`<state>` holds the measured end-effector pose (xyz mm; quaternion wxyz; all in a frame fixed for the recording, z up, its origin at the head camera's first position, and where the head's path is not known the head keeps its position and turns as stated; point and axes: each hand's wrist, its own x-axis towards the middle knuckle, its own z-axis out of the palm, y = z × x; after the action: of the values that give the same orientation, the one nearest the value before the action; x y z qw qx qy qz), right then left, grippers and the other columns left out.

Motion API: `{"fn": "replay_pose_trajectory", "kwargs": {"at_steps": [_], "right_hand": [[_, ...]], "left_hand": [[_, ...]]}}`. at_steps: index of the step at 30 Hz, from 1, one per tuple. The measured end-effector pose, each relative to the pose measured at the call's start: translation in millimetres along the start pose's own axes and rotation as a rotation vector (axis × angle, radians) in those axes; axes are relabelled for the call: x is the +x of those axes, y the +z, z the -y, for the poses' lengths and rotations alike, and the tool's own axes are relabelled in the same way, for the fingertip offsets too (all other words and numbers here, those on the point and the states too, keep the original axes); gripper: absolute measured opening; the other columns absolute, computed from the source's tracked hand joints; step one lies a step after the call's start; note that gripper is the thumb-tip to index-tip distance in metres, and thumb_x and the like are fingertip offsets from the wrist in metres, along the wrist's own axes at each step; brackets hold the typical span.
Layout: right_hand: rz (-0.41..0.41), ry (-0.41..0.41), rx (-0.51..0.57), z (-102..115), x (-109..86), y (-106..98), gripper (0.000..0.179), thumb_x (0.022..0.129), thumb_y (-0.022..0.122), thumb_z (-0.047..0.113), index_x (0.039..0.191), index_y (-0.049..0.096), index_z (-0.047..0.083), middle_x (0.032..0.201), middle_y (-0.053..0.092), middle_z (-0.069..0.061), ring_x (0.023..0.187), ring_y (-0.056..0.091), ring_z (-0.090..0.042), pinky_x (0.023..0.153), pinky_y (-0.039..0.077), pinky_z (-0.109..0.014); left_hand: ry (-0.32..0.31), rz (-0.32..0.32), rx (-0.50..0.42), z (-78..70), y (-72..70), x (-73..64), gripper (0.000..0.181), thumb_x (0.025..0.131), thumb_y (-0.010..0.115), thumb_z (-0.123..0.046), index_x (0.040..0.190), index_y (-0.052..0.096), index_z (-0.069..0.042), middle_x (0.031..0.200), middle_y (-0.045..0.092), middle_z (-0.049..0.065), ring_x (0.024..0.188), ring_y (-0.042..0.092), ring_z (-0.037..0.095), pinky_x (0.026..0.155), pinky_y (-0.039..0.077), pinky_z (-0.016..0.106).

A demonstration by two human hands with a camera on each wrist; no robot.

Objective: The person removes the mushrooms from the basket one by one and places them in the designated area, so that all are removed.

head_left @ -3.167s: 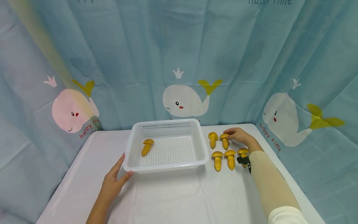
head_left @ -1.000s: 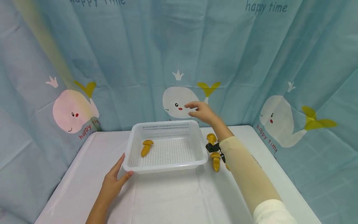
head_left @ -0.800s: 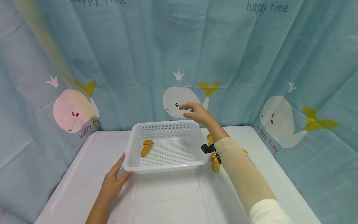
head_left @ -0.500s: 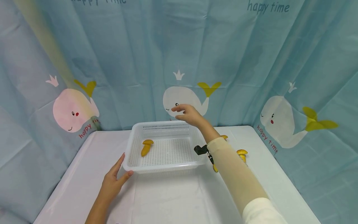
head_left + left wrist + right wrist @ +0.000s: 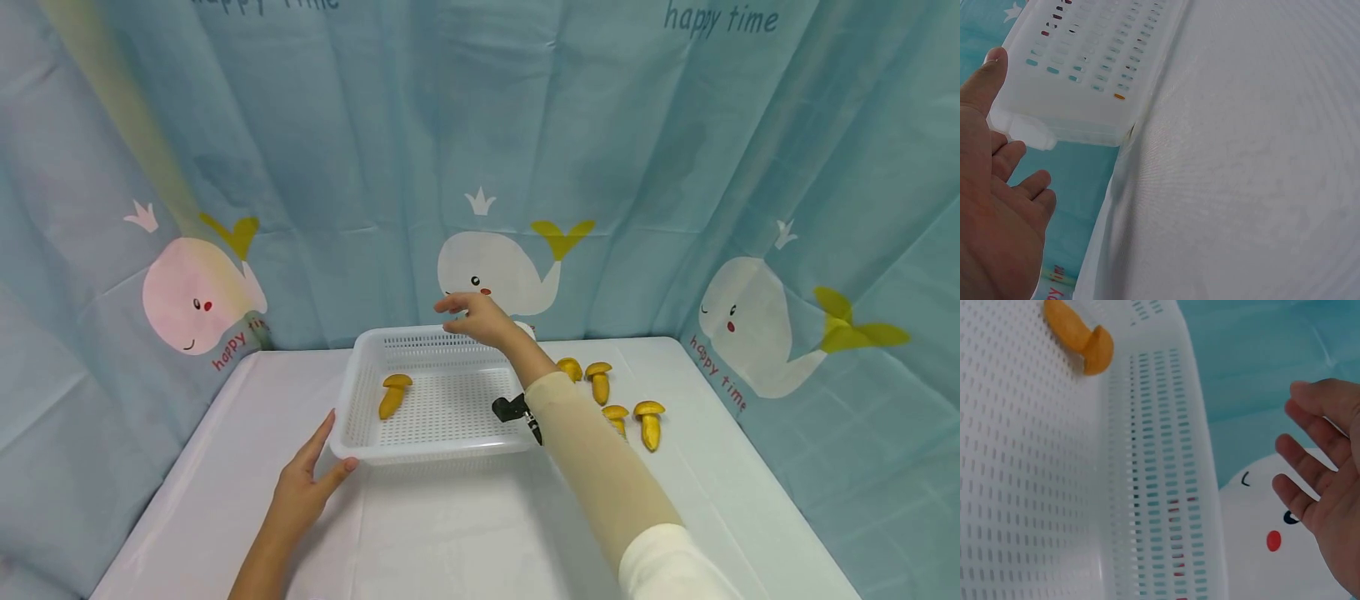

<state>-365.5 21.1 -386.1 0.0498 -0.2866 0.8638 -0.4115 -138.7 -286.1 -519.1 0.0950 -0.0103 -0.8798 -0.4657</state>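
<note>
One yellow mushroom [image 5: 393, 396] lies in the left part of a white perforated plastic basket [image 5: 442, 450]. My left hand [image 5: 300, 487] is at the basket's near left corner, thumb and index finger spread on either side of it. In the left wrist view, the thumb [image 5: 985, 78] lies along the basket's wall [image 5: 1066, 106], while the other fingers bend loosely below the rim. My right hand [image 5: 483, 321] hovers over the basket's back rim, fingers loosely bent and holding nothing. In the right wrist view, this hand [image 5: 1329, 462] is apart from the rim, and the mushroom [image 5: 1082, 337] shows inside.
Several yellow mushrooms lie on the white tabletop right of the basket, among them a front right one [image 5: 649, 425] and a back one [image 5: 599, 382]. My right sleeve [image 5: 600, 467] partly covers this group. A blue whale-print curtain [image 5: 480, 125] stands behind.
From a mushroom at the back right, my right hand rose empty, then moved left and slightly down to the basket's back rim. My left hand stayed put, as did the mushroom in the basket.
</note>
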Motion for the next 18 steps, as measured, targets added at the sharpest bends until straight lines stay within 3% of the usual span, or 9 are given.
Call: {"fn": "replay_pose_trajectory", "kwargs": {"at_steps": [18], "right_hand": [[0.042, 0.026, 0.021, -6, 17.6, 44, 0.038, 0.097, 0.072, 0.017, 0.134, 0.067, 0.01, 0.133, 0.067, 0.001, 0.129, 0.056, -0.022, 0.108, 0.051, -0.039]], "left_hand": [[-0.002, 0.004, -0.01, 4.0, 1.5, 1.2, 0.088, 0.091, 0.079, -0.033, 0.162, 0.026, -0.041, 0.167, 0.028, 0.0, 0.153, 0.026, 0.042, 0.112, 0.03, 0.076]]}}
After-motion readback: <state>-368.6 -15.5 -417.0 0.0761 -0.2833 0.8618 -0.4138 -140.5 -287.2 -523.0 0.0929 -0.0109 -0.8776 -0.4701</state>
